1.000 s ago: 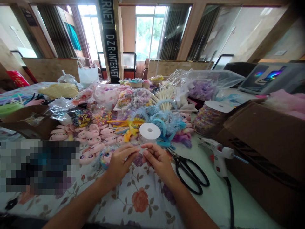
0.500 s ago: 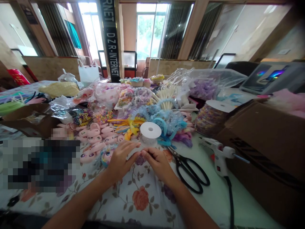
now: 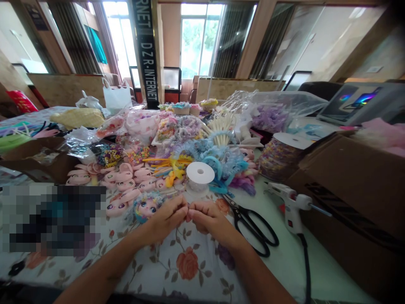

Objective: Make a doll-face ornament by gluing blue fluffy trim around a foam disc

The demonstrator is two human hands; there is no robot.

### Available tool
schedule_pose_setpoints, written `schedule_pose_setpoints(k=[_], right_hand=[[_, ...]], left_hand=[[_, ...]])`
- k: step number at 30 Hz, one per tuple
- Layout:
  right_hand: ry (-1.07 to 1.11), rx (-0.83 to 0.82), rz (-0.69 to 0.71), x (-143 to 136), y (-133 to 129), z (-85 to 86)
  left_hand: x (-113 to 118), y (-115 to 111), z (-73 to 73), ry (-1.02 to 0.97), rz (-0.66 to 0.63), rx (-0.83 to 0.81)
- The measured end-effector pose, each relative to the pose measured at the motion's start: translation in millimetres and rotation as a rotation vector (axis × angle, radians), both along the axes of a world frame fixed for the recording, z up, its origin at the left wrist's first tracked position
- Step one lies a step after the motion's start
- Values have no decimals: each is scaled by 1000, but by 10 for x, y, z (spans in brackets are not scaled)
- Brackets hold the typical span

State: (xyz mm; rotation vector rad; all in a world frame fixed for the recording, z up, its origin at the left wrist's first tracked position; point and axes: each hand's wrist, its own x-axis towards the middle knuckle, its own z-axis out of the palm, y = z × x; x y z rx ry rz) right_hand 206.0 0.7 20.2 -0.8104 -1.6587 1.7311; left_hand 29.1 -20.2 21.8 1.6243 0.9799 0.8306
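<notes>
My left hand [image 3: 172,213] and my right hand [image 3: 204,216] meet fingertip to fingertip above the flowered tablecloth [image 3: 158,261]. Both are closed in a pinch; whatever lies between the fingers is too small or hidden to make out. Just beyond them stands a white spool [image 3: 200,173] wound with something clear. A doll head with blue curly hair [image 3: 147,207] lies close beside my left hand. To the right of my right hand rests a pair of black-handled scissors [image 3: 253,228].
Several bare doll heads [image 3: 125,183] lie left of the spool. Blue fluffy trim [image 3: 218,154] is heaped behind it. On the right are a white glue gun [image 3: 292,207] with a cord, a large cardboard box [image 3: 354,202] and a reel of multicoloured yarn [image 3: 278,158]. A pixelated patch covers the left front.
The fingers of both hands have curled in from a looser, more spread pose into closed pinches. My left hand sits slightly lower, uncovering more of the blue-haired doll head.
</notes>
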Motion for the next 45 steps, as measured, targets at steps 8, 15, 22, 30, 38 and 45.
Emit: schedule_pose_setpoints(k=[8,15,22,30,38,45], right_hand=[[265,-318,120,-5,-67,6],[305,-340,189,18,-65,-13],[327,-376,258,28,-57,-28],[341,-372,169,44,-14,-52],[330,-347,76,-5,11,-68],[298,-284,40,-37,27,-93]], left_hand=[[12,-8,19,-496,-246,-459],[8,-52,64,-556,-301,-609],[-9,-61,24,-599,-334,-646],[12,-14,-11,-678,-271,-568],[38,43,-72,-482,4,-237],[3,44,-32,-196,247,66]])
